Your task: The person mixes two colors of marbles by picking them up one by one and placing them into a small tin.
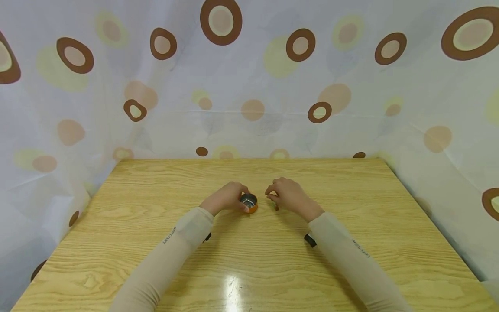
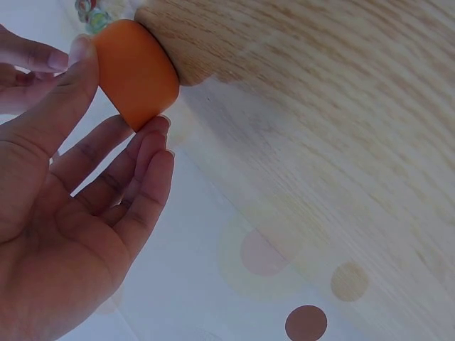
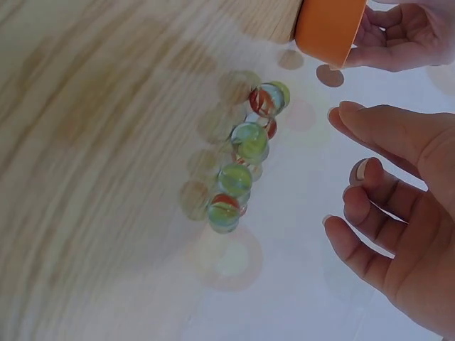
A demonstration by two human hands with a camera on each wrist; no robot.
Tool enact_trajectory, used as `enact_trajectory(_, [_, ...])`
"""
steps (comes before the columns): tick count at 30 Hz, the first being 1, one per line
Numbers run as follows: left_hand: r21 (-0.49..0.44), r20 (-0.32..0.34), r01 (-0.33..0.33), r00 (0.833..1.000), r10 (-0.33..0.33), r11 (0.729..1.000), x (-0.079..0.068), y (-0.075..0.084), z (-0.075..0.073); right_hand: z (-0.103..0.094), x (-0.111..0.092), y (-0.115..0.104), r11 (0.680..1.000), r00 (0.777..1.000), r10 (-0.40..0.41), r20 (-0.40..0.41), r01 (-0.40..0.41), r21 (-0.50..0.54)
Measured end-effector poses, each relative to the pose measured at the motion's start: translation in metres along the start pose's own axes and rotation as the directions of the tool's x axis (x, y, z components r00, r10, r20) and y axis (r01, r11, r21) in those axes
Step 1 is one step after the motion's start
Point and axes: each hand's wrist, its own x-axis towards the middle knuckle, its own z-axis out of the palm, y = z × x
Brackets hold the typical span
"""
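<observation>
My left hand (image 1: 229, 197) grips a small orange bowl (image 1: 253, 209) with a shiny metal inside, thumb on the near side and fingers on the far side. The left wrist view shows the plain orange wall of this bowl (image 2: 138, 71) between thumb and fingertips, its base at the table. To its right, my right hand (image 1: 289, 196) hovers palm inward with loosely bent fingers and nothing between them. Beside those fingertips, a cluster of several clear glass marbles (image 3: 250, 141) with green and red swirls lies on the table.
The light wood table (image 1: 249, 255) carries a bright glare spot near its front edge. A pale cloth (image 1: 253, 134) with brown and yellow circles hangs behind the table and along both sides. A dark strap piece (image 1: 310, 240) shows below the right sleeve.
</observation>
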Motion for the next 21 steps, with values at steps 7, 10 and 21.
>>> enact_trajectory(7, [-0.007, 0.011, 0.019, 1.000, -0.019, 1.000, 0.0001, 0.0008, -0.0010, -0.0007, -0.0049, 0.0044, 1.000, 1.000, 0.009, 0.005, -0.009, 0.011])
enact_trajectory(10, [-0.008, 0.017, 0.028, 0.999, -0.027, 1.000, -0.0001, 0.0014, -0.0020, -0.0017, -0.0067, 0.0053, 1.000, 1.000, 0.014, 0.015, -0.014, 0.011])
enact_trajectory(21, [-0.005, 0.023, 0.040, 0.999, -0.040, 0.999, -0.0014, 0.0034, -0.0027, -0.0005, -0.0045, 0.0066, 0.997, 0.990, 0.042, 0.134, -0.051, 0.061])
